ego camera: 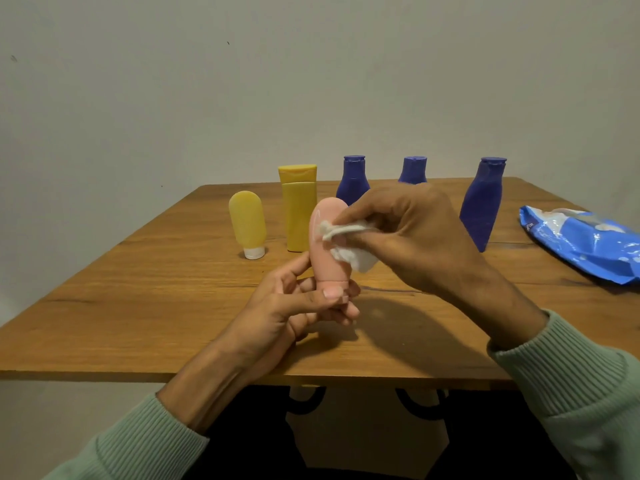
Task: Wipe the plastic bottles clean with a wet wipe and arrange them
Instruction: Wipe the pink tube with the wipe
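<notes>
1. Tabletop (138,306): the left part is bare wood, with wide room left of and in front of the bottles. Its near edge runs under both forearms.
2. Pale yellow bottle (247,220) stands on its white cap, rounded end up. Yellow tube (298,209) stands upright just right of it, not touching, cap up.
3. Left hand (294,306): grip closed, thumb and fingers pinching the cap end of the pink bottle (325,251), held above the tabletop's front-middle.
4. Pink bottle's long axis is near vertical, cap down, rounded end up.
5. Wet wipe (349,252) is bunched and pressed on the pink bottle's right side.
6. Right hand (412,237): grip curled tight, pinching the wipe.
7. At the back, caps up: first blue bottle (352,181) and second blue bottle (412,169), both partly hidden behind the right hand, and third blue bottle (483,206), apart to the right.
8. Blue wipe pack (581,240) lies flat by the right edge, cut off by the frame.
</notes>
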`<state>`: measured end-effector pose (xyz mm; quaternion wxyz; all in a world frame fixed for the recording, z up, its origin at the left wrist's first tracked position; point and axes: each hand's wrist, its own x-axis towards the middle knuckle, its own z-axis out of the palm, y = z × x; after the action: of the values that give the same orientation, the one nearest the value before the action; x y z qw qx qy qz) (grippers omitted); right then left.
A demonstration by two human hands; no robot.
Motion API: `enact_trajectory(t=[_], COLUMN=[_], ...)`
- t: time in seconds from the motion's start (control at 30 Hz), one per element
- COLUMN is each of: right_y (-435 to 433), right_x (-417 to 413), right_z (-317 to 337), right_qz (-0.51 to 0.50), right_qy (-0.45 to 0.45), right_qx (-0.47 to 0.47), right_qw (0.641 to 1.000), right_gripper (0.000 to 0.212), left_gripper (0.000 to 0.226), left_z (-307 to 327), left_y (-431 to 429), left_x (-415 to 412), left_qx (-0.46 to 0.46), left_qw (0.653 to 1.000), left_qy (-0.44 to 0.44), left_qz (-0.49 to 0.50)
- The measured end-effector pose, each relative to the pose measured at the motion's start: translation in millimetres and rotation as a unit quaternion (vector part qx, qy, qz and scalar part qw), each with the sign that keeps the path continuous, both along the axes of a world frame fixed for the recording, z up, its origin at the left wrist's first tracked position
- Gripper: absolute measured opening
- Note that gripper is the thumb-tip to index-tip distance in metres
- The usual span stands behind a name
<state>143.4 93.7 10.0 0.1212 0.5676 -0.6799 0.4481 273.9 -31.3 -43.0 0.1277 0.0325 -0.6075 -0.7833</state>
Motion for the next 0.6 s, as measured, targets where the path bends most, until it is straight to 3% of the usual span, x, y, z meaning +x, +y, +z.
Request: enact_trajectory(t=[0.1, 0.27, 0.43, 0.6], right_y=[-0.5, 1.8, 2.1, 5.8], right_x=[-0.8, 3.0, -4.2, -5.2], right_z=[-2.7, 2.7, 0.2, 3.8], right_qz=[-0.028, 0.041, -0.011, 0.036], right_qy=[-0.036, -0.039, -0.083, -0.100], right_qx=[-0.059, 0.068, -0.038, 0.041], right_qw=[0.997, 0.996, 0.996, 0.993], right_gripper=[0.021, 0.016, 0.021, 0.019], left_gripper=[0.062, 0.053, 0.052, 0.049], left_z=[0.4, 1.3, 2.0, 2.3], left_y=[1.0, 2.0, 2.8, 2.6], left_x=[0.1, -0.7, 0.1, 0.2], left_qx=[0.015, 0.017, 0.024, 0.017], left_qw=[1.000, 1.000, 0.999, 1.000], left_qy=[0.000, 0.022, 0.020, 0.017], left_qz=[-0.006, 0.014, 0.010, 0.005])
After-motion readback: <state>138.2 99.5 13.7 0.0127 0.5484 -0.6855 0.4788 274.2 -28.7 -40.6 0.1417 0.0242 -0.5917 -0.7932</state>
